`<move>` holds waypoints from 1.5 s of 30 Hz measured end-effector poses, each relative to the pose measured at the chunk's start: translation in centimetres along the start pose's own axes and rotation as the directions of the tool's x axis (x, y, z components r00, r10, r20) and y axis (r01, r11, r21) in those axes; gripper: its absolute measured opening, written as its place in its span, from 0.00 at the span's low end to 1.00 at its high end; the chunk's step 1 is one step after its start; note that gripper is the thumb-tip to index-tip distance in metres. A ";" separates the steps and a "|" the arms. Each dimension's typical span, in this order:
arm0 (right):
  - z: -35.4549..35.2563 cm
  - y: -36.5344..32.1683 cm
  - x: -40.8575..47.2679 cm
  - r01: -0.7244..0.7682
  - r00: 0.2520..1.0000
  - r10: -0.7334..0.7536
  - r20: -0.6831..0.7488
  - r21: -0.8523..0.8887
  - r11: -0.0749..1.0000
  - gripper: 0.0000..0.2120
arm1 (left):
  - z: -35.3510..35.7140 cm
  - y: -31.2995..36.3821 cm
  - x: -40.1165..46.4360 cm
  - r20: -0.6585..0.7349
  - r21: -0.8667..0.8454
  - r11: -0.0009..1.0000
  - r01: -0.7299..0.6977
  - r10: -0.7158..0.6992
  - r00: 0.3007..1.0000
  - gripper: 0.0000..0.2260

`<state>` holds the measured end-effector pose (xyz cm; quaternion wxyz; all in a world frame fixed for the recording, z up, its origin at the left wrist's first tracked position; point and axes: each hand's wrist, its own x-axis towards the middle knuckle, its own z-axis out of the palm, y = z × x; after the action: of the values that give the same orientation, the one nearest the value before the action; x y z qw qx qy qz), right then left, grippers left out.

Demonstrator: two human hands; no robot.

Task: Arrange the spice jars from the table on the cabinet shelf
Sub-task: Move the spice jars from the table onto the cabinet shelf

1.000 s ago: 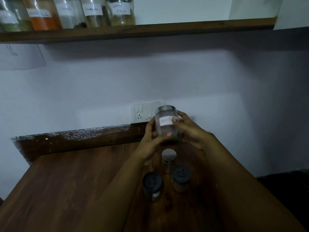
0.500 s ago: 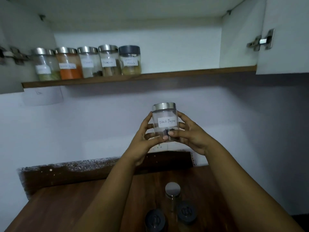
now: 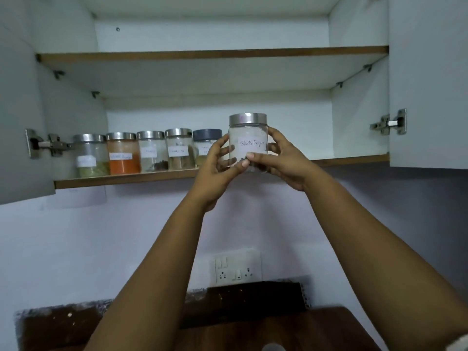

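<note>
A clear glass jar labelled Black Pepper (image 3: pixel 249 138), with a silver lid, is held up at the front edge of the lower cabinet shelf (image 3: pixel 126 179). My left hand (image 3: pixel 215 171) grips its left side and my right hand (image 3: pixel 281 160) grips its right side, thumbs across the front. It hovers just right of a row of several spice jars on the shelf: a green-filled one (image 3: pixel 90 155), an orange one (image 3: pixel 123 153), two clear ones (image 3: pixel 152 151) (image 3: pixel 179 149) and a dark-lidded one (image 3: pixel 205 144), partly hidden by my left fingers.
Both white cabinet doors stand open, left (image 3: pixel 15 122) and right (image 3: pixel 428 84). The upper shelf (image 3: pixel 215 53) holds nothing I can see. A wall socket (image 3: pixel 236 268) sits below. The brown table (image 3: pixel 329 330) shows at the bottom, with one jar lid (image 3: pixel 273 347) at the frame edge.
Both hands have lifted the Black Pepper jar from above the table up to shelf height. My view has tilted upward, so the table jars have dropped almost out of sight.
</note>
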<state>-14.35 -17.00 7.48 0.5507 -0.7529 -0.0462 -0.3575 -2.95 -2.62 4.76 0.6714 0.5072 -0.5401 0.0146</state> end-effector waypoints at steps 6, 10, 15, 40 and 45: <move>-0.3 -1.0 5.4 -0.041 0.999 0.041 0.017 -0.015 0.999 0.39 | -0.9 -0.1 4.3 -0.088 0.134 0.991 0.000 0.012 0.996 0.33; -0.6 -0.4 7.7 -0.073 0.996 0.076 0.039 -0.091 0.993 0.43 | -2.2 -1.1 5.7 -0.102 0.364 0.931 -0.036 0.078 0.992 0.28; -1.6 2.0 9.6 -0.192 0.981 0.188 -0.045 -0.334 0.923 0.44 | -5.2 -6.3 5.2 -0.252 0.771 0.632 -0.073 0.408 0.878 0.07; -1.2 6.1 16.2 -0.316 0.926 0.372 -0.069 -0.681 0.661 0.61 | -5.3 -11.3 5.5 -0.119 0.982 0.188 -0.032 0.736 0.667 0.14; -0.7 6.2 16.1 -0.307 0.933 0.351 -0.081 -0.689 0.656 0.57 | -5.3 -11.1 5.4 -0.111 0.983 0.182 -0.032 0.720 0.685 0.14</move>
<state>0.09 -25.22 12.10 0.2834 -0.9091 0.2112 -0.2205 9.33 -7.17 1.87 0.3371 0.6036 -0.3109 0.6522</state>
